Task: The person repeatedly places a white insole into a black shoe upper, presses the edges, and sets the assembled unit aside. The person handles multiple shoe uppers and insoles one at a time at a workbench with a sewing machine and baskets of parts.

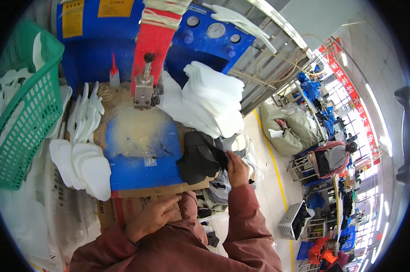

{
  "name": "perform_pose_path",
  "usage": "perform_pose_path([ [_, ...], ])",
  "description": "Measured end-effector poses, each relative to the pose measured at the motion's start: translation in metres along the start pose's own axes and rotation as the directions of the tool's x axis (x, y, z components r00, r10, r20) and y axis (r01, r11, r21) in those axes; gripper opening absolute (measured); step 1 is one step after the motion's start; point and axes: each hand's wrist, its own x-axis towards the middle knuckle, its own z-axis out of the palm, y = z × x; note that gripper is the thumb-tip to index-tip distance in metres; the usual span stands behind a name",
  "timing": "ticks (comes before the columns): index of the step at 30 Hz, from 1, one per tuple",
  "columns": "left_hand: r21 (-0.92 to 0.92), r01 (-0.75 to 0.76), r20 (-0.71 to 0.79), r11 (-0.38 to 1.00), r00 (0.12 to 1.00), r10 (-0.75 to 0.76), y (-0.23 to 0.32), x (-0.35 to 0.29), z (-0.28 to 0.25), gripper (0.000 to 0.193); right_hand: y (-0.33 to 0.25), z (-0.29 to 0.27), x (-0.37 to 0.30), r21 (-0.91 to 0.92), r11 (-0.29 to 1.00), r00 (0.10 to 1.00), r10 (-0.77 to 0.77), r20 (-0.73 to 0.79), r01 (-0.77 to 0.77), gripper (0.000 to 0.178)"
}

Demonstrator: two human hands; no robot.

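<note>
My right hand point(237, 169) is closed on the edge of a dark, flat, flexible piece point(219, 157) at the right of the blue work surface. This piece overlaps several black shaped pieces point(198, 156) lying at the surface's right edge; where one ends and another begins I cannot tell. In front of the work surface, low over my lap, my left hand point(155, 216) holds nothing, its fingers stretched out toward the right. Pale dust covers the middle of the blue surface point(132, 174). Above it stands a red machine arm point(153, 50) with a metal head point(144, 90).
White sole-shaped pieces point(85, 165) lie at the left, and a tall white stack point(214, 97) stands behind the black pieces. A green basket point(26, 129) of white pieces is far left. Behind are a blue machine body with gauges point(215, 30) and a red-tipped bottle point(114, 77).
</note>
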Motion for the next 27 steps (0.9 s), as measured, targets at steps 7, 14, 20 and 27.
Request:
perform_pose_path([
  [7,0.246,-0.223,-0.296,0.943,0.909,0.292,0.039,0.044,-0.011,0.087,-0.115,-0.019,-0.008,0.242,0.953,0.979,0.152,0.133,-0.181,0.025],
  [14,-0.092,-0.038,-0.356,0.995,0.935,0.003,0.037,0.035,-0.021,0.052,-0.170,0.052,-0.049,0.568,0.383,0.685,0.410,0.602,-0.728,0.009],
  [20,-0.308,0.055,-0.464,0.950,0.863,-0.200,0.027,0.019,-0.040,0.032,-0.162,0.083,-0.038,0.861,-0.056,0.831,0.234,0.504,-0.506,0.018],
  [27,-0.337,0.071,-0.604,0.939,0.749,-0.273,-0.033,-0.002,-0.067,0.016,-0.153,0.116,-0.063,0.872,-0.181,0.861,0.161,0.482,-0.455,0.023],
])
